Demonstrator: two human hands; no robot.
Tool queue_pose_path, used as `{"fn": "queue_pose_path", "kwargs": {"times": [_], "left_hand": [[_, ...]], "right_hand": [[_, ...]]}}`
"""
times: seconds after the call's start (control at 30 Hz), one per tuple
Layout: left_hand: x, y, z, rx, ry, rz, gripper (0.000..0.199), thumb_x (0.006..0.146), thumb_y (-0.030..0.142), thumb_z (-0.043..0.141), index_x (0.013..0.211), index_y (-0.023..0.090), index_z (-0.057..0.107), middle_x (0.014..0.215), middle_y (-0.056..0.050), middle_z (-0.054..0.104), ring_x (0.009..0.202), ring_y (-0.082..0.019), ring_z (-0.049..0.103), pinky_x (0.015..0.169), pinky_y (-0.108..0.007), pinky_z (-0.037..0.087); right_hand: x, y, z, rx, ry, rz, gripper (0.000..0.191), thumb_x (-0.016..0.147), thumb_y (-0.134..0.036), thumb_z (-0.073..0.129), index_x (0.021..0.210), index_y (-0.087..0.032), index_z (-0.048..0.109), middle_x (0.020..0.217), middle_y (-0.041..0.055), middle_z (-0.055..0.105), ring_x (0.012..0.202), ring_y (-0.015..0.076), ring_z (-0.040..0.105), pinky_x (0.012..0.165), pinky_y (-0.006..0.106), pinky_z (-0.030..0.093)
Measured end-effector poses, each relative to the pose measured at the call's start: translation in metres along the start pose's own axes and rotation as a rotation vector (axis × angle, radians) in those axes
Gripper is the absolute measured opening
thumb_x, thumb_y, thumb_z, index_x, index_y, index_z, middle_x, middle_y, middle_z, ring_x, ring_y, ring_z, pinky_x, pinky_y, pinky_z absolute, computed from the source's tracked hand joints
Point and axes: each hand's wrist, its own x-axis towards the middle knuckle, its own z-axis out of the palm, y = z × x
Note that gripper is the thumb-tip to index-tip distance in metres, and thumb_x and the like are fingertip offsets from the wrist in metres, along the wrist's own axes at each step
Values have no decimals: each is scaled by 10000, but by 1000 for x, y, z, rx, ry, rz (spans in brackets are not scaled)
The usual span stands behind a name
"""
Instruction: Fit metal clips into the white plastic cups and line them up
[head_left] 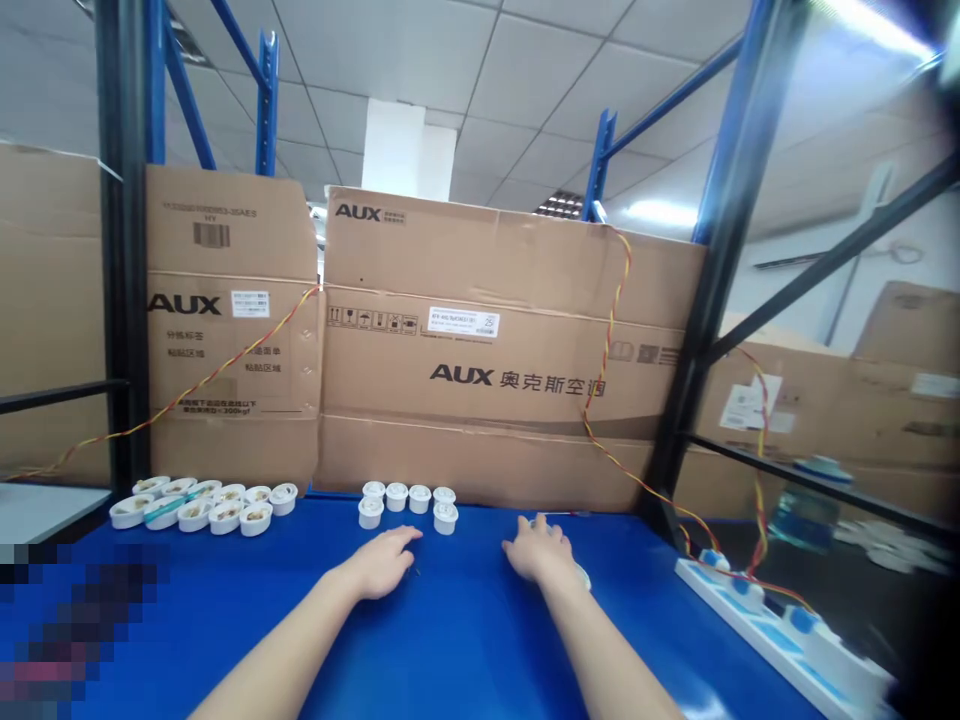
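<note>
We log both bare hands palm-down on the blue table (450, 640), neither grip clenched. The left hand (379, 562) lies released, fingers loosely spread, its fingertips just short of a cluster of small white cups (405, 503), making it the nearer hand to them. The cups stand upright in two short rows, the cluster's long axis running across the table, just ahead of the left hand and slightly to its right. The right hand (541, 552), also open, lies to the right of the cluster, over a round white object (583, 578) whose edge barely shows beside the palm; we cannot tell what it is or whether the hand grasps it. Left of the cluster, well apart from both hands, sits a group of white oval dishes (202, 510).
</note>
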Motion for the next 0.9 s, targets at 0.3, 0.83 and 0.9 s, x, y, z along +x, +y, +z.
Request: {"fn": "queue_pose_path", "kwargs": {"times": [0.3,0.83,0.9], "left_hand": [[-25,0,0,40,-15,145,529,846,182,333,1346,244,497,1446,2,432,1366,-177,344,1169,-383,196],[-38,16,0,108,-87,312,503,844,149,359,1302,227,550,1400,-43,479,1313,-211,428,1119,-398,305],[-39,15,-1,66,-95,318,499,836,139,363,1281,226,572,1380,-34,503,1302,-199,444,1119,-369,306]], "right_hand": [[-35,-38,2,19,-10,-268,660,809,-90,445,1453,-97,300,1504,204,249,1390,355,214,1041,480,315],[-76,-50,-24,-2,24,-571,530,762,-179,607,1281,-208,504,1403,161,401,1012,297,627,831,377,486],[-77,-52,-23,38,20,-688,575,736,-169,621,1289,-258,495,1421,114,399,1028,292,618,845,376,484]]}}
